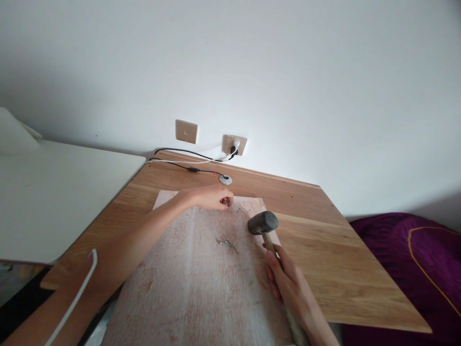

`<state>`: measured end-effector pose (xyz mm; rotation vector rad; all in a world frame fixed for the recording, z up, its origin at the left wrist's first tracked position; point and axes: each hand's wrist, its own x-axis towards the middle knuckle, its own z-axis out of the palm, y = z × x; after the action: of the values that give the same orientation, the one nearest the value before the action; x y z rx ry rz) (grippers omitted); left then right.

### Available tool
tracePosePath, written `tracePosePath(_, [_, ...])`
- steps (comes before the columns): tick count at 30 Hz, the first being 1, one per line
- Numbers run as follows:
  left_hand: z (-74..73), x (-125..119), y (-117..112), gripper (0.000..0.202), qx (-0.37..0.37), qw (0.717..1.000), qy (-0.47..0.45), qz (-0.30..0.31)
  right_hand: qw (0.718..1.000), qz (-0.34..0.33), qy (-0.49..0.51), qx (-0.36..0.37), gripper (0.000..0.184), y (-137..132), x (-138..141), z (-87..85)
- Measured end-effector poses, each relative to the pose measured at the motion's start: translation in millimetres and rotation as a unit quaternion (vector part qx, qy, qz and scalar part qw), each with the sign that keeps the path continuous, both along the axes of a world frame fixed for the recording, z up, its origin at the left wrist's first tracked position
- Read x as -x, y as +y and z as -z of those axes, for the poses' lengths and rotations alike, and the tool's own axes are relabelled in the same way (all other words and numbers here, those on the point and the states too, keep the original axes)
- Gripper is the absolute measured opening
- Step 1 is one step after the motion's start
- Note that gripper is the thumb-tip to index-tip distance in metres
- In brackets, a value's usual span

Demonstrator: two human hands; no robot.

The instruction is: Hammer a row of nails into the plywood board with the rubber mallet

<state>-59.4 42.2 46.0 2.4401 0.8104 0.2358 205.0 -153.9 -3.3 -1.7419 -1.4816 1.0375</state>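
My left hand (pixel 215 198) reaches to the far edge of a pale, worn wooden board (pixel 187 269). Its fingers are pinched on a small metal nail (pixel 226 204), mostly hidden by them. In my right hand (pixel 288 274) is a rubber mallet (pixel 263 223), gripped by its wooden handle. The dark mallet head is raised over the board's right side. Between my hands and closer to me lies a small pile of nails (pixel 228 245). A few small metal bits (pixel 243 209) show near the board's far right corner.
The board rests on a wooden desk (pixel 324 254) against a white wall. Black and white cables (pixel 187 160) run to a wall socket (pixel 234 144). A cable grommet (pixel 225 179) sits behind the board. A white table (pixel 65 192) adjoins on the left; purple fabric (pixel 392 250) lies at right.
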Motion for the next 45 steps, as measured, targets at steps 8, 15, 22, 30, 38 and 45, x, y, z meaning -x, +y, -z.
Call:
tracePosePath(8, [8.0,-2.0,3.8,0.019,-0.026,0.999,-0.021,0.01,1.0,0.0,-0.005,0.006,0.052,0.5,1.1,-1.3])
tracePosePath(15, [6.2,-5.1,0.5,0.015,-0.027,1.0,0.0,0.008,1.0,0.008,0.015,0.027,0.061,-0.3,4.9,-3.8])
tracePosePath(22, [7.6,-6.8,-0.9,0.016,-0.037,0.999,0.002,0.013,1.0,0.011,0.002,0.02,0.054,-0.4,3.6,-5.0])
tracePosePath(30, [5.7,-6.8,-2.4,0.016,-0.017,1.0,-0.002,0.006,1.0,0.006,0.013,0.027,0.055,-1.9,3.8,-3.2])
tracePosePath(38, [5.8,-9.4,-4.6,0.016,-0.023,1.0,-0.003,0.005,0.999,0.018,0.016,0.033,0.057,-1.5,6.4,-6.7])
tracePosePath(45, [5.0,-8.7,-4.7,0.016,-0.021,1.0,0.012,0.001,1.0,0.012,0.015,0.021,0.054,-2.0,5.4,-6.1])
